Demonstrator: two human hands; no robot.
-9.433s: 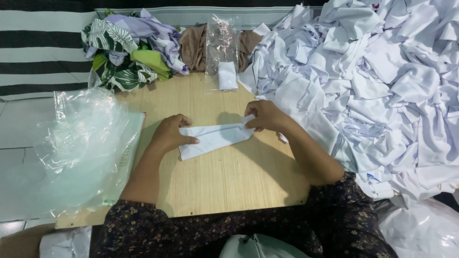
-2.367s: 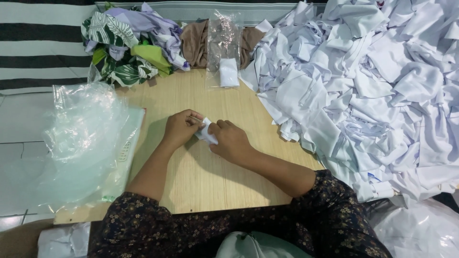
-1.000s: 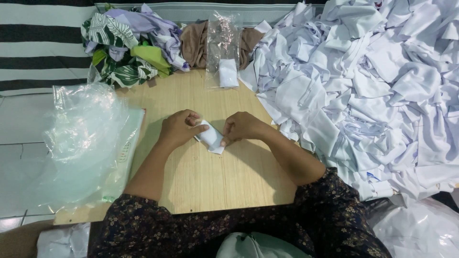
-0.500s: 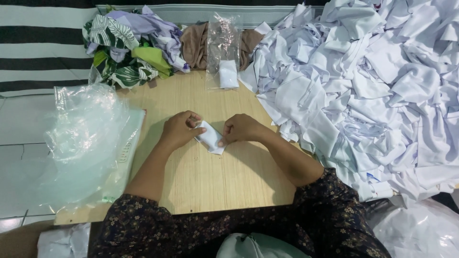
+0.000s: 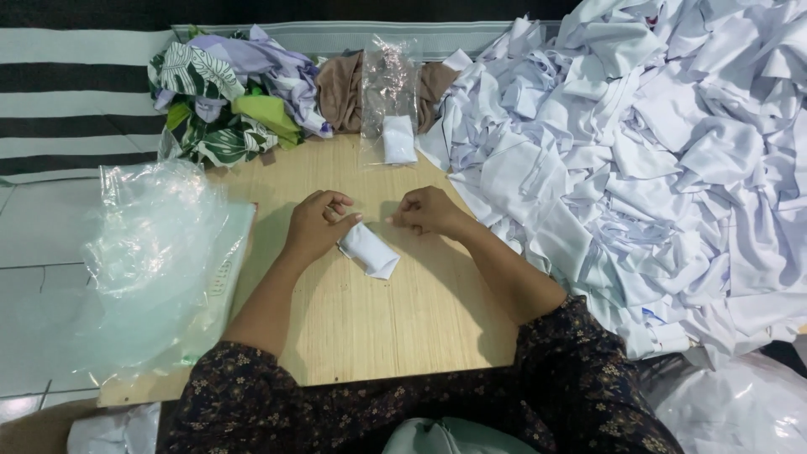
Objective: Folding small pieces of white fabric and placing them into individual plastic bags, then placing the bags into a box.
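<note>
While only the head view is on hand, it shows enough: a small folded white cloth lies on the wooden table, a compact, slightly slanted packet with its upper end just under the left hand.

That left hand rests at about nine o'clock of the packet, fingers curled, the fingertips touching or nearly touching its top corner; whether they pinch it I cannot tell. The right hand sits at about two o'clock, apart from the cloth, its fingers drawn together as if pinching something too small to make out. The two hands are apart.

By its look the packet is light, soft and limp, not fragile; it would likely spring open if lifted by one layer, so the best hold is across the whole bundle, thumb under and fingers over the middle.

A heap of white cloth fills three o'clock, clear plastic bags lie at nine, patterned fabric at eleven, and a bagged white piece at twelve.
</note>
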